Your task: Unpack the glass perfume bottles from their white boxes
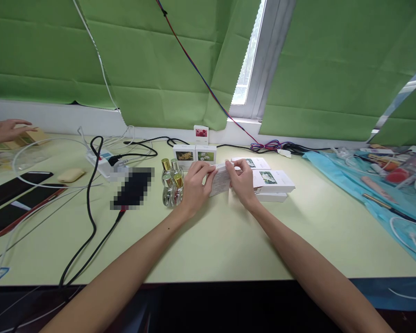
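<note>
Between my two hands a small white box (pixel 221 181) with fine print on its side is held up just above the table. My left hand (pixel 197 184) grips its left end with bent fingers. At its top right edge, my right hand (pixel 241 181) pinches with thumb and fingers. Several small glass bottles (pixel 172 182) with gold and silver caps stand just left of my left hand. White boxes with flower pictures (pixel 273 179) lie stacked beside my right hand. Two more picture boxes (pixel 185 156) stand upright behind the bottles, and another picture box (pixel 201 134) is behind them.
On the left are a power strip (pixel 102 162), black cables (pixel 89 203), phones (pixel 24 203) and a yellowish case (pixel 71 175). Another person's hand (pixel 9 131) reaches in at far left. Blue sheeting (pixel 353 180) with clutter covers the right side. Green curtains (pixel 159 69) hang behind.
</note>
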Tool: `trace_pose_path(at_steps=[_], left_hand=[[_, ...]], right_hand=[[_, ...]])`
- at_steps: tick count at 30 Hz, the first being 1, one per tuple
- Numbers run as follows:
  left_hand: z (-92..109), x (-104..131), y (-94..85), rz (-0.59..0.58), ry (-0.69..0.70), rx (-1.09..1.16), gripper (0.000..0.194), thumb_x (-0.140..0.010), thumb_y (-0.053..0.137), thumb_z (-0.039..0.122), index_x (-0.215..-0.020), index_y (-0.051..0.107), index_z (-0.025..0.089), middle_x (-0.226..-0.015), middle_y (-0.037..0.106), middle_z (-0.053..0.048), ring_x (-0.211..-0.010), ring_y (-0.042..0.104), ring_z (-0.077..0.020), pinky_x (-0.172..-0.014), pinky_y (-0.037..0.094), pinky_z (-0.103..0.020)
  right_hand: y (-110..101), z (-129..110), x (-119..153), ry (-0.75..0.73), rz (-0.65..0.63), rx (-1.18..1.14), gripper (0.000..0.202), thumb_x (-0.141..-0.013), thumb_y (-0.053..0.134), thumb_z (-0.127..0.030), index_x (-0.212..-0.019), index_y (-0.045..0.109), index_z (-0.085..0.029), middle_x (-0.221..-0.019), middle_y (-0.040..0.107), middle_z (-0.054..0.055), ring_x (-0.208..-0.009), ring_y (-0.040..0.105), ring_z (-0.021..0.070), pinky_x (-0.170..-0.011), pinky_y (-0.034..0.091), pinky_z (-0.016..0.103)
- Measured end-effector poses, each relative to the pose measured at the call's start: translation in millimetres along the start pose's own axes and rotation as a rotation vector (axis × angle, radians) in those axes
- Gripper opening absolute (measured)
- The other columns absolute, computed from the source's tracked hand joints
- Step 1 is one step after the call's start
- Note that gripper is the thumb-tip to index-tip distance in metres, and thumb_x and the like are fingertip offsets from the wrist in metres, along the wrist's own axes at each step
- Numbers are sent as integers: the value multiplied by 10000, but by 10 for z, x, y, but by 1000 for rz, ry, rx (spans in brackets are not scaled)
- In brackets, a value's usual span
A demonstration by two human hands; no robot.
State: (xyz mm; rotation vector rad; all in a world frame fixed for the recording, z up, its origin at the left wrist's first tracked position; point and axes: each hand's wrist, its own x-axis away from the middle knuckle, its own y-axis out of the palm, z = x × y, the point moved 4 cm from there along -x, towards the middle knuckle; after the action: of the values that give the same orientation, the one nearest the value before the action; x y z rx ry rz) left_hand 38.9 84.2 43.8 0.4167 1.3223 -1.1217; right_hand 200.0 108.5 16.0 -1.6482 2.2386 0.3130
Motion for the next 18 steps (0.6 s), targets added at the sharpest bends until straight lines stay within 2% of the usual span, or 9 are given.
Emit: trace_pose_path(at_steps=[13,18], left_hand=[[-17,41,31,-1,45,-50,26,-933,666,220,-949,674,202,-927,667,-49,-918,631,-202,-794,522,-343],[-16,37,33,-19,24,-47,20,-939,655,226,-937,665,209,-924,659,-46,-922,628,-202,-803,516,-347]], right_hand=[[-1,46,-25,-9,-18,-20,426,-881,644,-641,-857,464,-256,-663,491,-58,-453,379,91,-430,262,272],[2,36,-25,-5,-19,-4,427,-885,638,-645,-866,461,-257,-674,494,-56,-457,390,93,-433,268,273]])
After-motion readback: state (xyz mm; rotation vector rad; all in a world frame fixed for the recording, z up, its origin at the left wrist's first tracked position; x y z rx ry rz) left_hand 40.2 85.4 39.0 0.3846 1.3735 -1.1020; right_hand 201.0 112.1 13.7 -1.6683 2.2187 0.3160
